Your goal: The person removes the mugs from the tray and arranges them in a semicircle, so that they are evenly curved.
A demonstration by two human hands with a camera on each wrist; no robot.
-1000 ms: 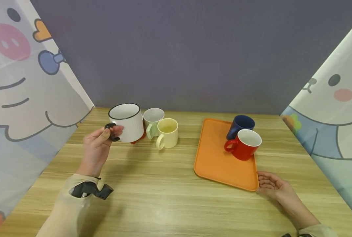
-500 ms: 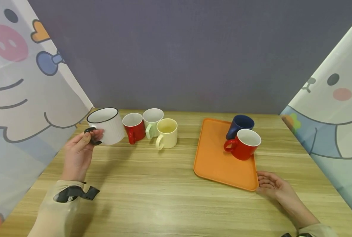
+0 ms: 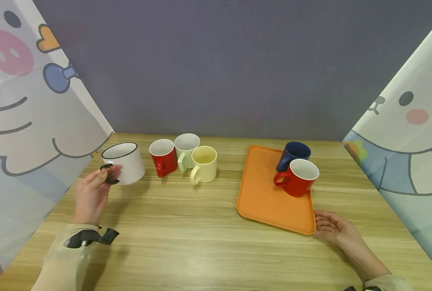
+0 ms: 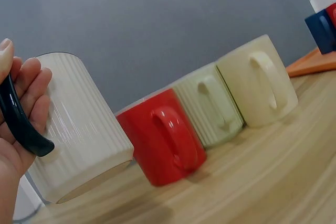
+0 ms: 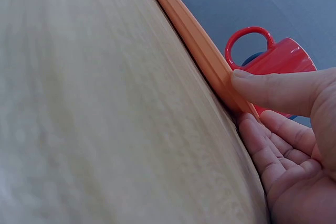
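My left hand (image 3: 91,197) grips the black handle of a white ribbed mug (image 3: 130,169) with a black rim, at the table's left. In the left wrist view the mug's lower edge hangs close over the wood. To its right stand a red mug (image 3: 168,161), a pale green mug (image 3: 185,157) and a yellow mug (image 3: 206,171). My right hand (image 3: 337,231) holds the near right corner of an orange tray (image 3: 263,206), thumb (image 5: 278,88) against its rim and fingers beside it. On the tray are a blue mug (image 3: 298,151) and a second red mug (image 3: 298,184).
The wooden table (image 3: 187,242) runs back to a grey wall (image 3: 216,68). Cartoon-printed sheets (image 3: 16,121) flank it on both sides. The red and blue mugs stand close together at the tray's right side.
The white mug has moved left and then down in my left hand, uncovering the red mug behind it. My right hand and the tray have stayed put.
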